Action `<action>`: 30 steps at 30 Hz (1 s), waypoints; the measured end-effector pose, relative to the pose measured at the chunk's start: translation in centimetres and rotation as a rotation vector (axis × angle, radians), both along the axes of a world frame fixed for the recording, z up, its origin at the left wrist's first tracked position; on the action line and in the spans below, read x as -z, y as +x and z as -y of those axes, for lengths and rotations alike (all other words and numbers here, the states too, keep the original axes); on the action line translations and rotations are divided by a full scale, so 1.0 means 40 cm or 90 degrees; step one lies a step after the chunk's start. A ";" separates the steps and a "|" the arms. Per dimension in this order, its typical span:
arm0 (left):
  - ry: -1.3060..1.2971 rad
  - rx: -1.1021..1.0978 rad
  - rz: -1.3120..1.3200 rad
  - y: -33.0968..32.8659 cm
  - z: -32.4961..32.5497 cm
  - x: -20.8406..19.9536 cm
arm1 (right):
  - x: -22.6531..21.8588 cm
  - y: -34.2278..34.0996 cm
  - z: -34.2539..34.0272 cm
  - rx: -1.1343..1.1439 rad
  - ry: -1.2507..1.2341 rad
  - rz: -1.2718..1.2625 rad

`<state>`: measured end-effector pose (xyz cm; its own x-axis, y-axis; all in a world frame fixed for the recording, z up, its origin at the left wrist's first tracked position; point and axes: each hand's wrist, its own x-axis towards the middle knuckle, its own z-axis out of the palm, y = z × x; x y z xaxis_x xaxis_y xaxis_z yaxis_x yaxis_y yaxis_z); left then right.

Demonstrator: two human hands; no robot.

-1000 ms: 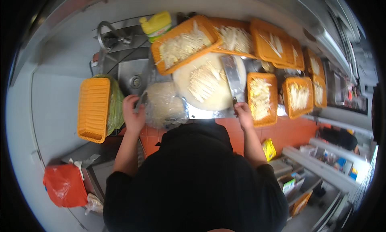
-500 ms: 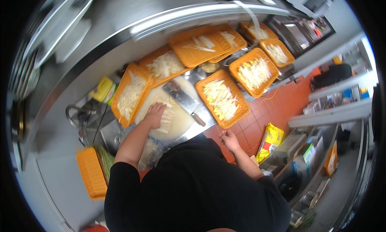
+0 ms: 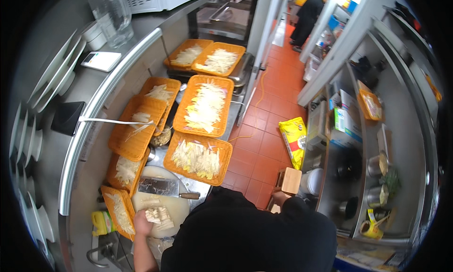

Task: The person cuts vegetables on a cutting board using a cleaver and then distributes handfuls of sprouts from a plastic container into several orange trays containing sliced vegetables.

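Note:
On the round white cutting board lies a row of cut pale strips. My left hand is closed on the end of this row at the board's left side. A cleaver with a wooden handle lies flat across the far part of the board, apart from that hand. Off to the right and low, my right hand is beside a small wooden stool; its fingers are mostly hidden, so whether it touches the stool or holds anything cannot be made out.
Several orange baskets of pale strands surround the board, including a near basket and a left one. A yellow jug stands by the tap. On the red floor lies a yellow bag. Another person stands far off.
The view has swung to the right. My left hand has gone from lying spread over the strips to closing at their end. My right hand has moved down beside the wooden stool.

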<state>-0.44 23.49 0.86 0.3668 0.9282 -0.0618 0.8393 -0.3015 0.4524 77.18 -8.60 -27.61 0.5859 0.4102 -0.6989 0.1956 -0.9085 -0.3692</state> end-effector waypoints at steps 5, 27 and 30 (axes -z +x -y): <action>-0.132 -0.196 0.189 -0.125 0.051 -0.132 | -0.169 -0.172 -0.193 -0.002 -0.052 -0.131; -0.283 -0.493 0.869 -0.014 -0.105 -0.423 | -0.135 -0.273 -0.547 -0.017 0.009 -0.368; -0.284 -0.524 0.859 0.089 -0.271 -0.472 | -0.018 -0.175 -0.482 -0.160 0.048 -0.352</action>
